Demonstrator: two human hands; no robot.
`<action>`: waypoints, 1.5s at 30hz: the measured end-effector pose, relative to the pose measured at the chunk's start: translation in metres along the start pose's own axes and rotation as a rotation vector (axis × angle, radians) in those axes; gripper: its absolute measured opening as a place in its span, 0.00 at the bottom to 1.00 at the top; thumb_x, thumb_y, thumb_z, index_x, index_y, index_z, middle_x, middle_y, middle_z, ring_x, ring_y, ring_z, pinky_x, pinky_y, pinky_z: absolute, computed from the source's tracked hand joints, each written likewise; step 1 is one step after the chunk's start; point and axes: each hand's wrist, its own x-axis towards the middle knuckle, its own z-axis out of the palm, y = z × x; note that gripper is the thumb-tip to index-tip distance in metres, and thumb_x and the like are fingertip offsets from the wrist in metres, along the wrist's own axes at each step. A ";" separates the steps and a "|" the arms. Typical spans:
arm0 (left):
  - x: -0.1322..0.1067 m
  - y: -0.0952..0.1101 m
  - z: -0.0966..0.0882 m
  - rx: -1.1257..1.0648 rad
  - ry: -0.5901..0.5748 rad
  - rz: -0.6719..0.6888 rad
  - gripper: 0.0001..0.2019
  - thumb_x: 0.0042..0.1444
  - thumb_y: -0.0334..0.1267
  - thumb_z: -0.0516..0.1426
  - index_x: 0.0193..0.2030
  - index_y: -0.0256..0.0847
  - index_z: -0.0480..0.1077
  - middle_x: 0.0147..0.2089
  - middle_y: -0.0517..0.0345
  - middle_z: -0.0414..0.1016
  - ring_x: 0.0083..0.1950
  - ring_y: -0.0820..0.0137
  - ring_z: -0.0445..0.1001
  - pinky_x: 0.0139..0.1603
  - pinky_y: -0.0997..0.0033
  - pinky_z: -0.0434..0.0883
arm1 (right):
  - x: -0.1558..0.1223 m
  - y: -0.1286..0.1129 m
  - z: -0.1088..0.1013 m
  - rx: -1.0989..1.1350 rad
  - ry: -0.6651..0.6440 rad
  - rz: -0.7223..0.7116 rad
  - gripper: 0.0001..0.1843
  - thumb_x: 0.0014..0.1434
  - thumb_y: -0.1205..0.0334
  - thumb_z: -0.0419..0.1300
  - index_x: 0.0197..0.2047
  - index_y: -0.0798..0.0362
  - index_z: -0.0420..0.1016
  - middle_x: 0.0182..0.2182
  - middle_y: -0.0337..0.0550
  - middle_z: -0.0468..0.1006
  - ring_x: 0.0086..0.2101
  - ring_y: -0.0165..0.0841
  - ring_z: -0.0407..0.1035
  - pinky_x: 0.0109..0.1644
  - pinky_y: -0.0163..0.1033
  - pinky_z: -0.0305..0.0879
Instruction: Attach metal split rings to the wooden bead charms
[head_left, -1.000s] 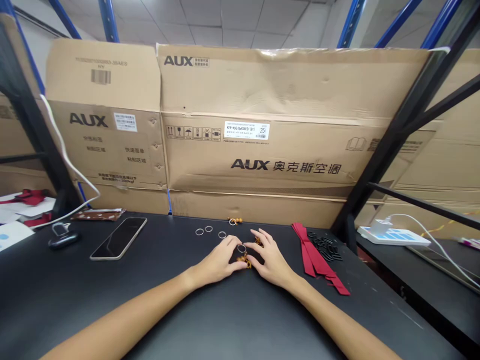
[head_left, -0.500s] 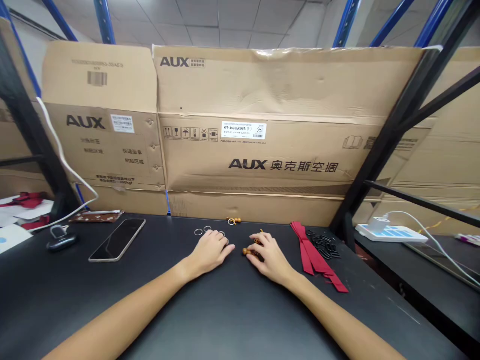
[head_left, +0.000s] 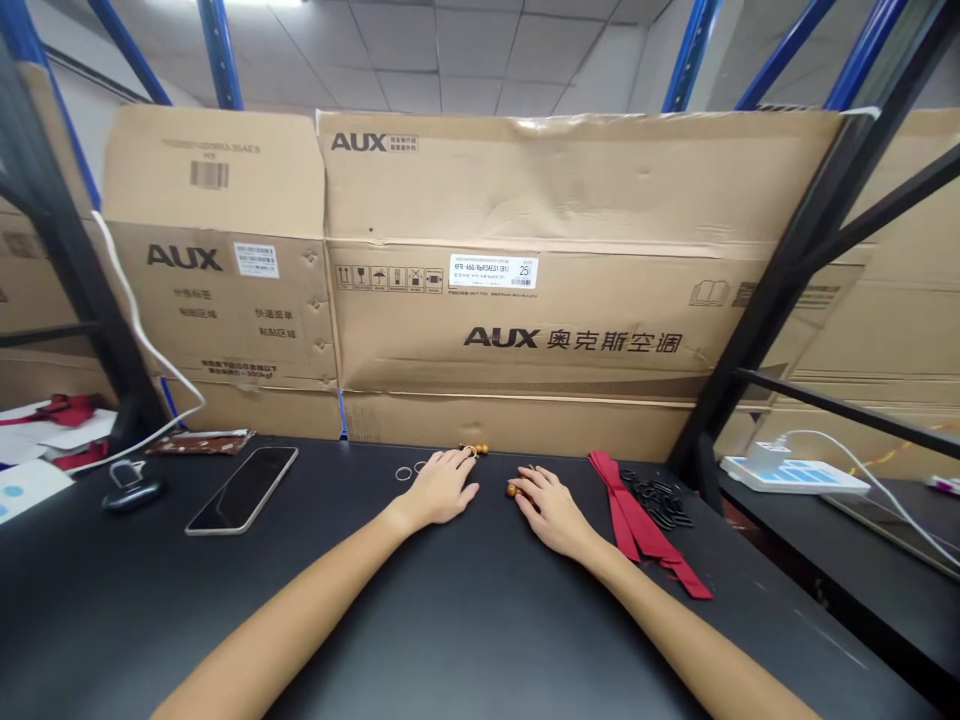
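Observation:
My left hand (head_left: 444, 490) lies palm down on the black tabletop, its fingers stretched out and apart. Its fingertips cover part of a group of metal rings (head_left: 403, 473) and reach a brown beaded charm (head_left: 481, 449) near the cardboard. My right hand (head_left: 552, 510) rests to the right, fingers spread and slightly bent over more brown beaded pieces (head_left: 513, 490). These beads touch the fingers and are partly hidden under them. Right of that hand lie red ribbon strips (head_left: 628, 510) and a pile of small black clips or buckles (head_left: 658, 498).
A phone (head_left: 242, 490), a black earbud-like case (head_left: 132, 492) and a brown wrapper (head_left: 199, 442) sit on the left. Cardboard (head_left: 570, 390) walls off the back. A black metal post (head_left: 772, 290) rises at the right, beyond it a white power strip (head_left: 795, 475).
The left hand has shifted right and forward over the rings towards the far charm. The right hand has moved slightly right with the brown beads under its fingers. The camera view has tilted a little.

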 end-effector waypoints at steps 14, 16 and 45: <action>-0.001 0.015 0.002 0.070 0.000 0.070 0.19 0.64 0.46 0.50 0.54 0.35 0.65 0.57 0.42 0.68 0.56 0.55 0.67 0.55 0.56 0.63 | -0.002 0.000 0.004 -0.063 0.162 -0.005 0.19 0.63 0.62 0.49 0.54 0.52 0.71 0.57 0.49 0.69 0.59 0.46 0.56 0.59 0.56 0.57; 0.006 0.013 0.006 0.086 -0.017 0.010 0.21 0.64 0.48 0.48 0.54 0.33 0.65 0.58 0.39 0.67 0.57 0.52 0.67 0.55 0.53 0.63 | -0.003 0.000 0.004 -0.061 0.163 -0.009 0.19 0.63 0.62 0.49 0.54 0.52 0.71 0.56 0.50 0.69 0.59 0.46 0.56 0.59 0.56 0.58; -0.050 0.040 -0.036 -0.434 -0.041 0.155 0.05 0.61 0.37 0.54 0.38 0.40 0.70 0.45 0.53 0.71 0.46 0.66 0.72 0.51 0.68 0.69 | -0.024 -0.050 -0.016 0.232 0.047 -0.323 0.07 0.62 0.68 0.51 0.37 0.52 0.70 0.54 0.51 0.67 0.60 0.44 0.52 0.60 0.58 0.56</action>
